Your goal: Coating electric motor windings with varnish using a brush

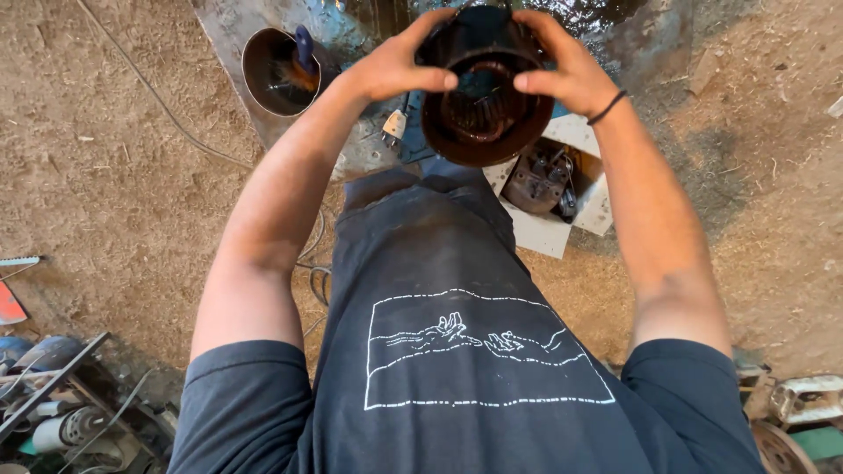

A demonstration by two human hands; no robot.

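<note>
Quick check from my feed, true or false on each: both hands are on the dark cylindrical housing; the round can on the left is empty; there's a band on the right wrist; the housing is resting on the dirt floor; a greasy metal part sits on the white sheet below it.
1. Both the left hand and the right hand grip the dark cylindrical housing. True.
2. The round can is empty. False: a blue-handled brush stands in it.
3. A black band is on the right wrist. True.
4. The housing rests on the dirt floor. False: it is held up in the air.
5. A greasy metal part sits on the white sheet. True.
</note>
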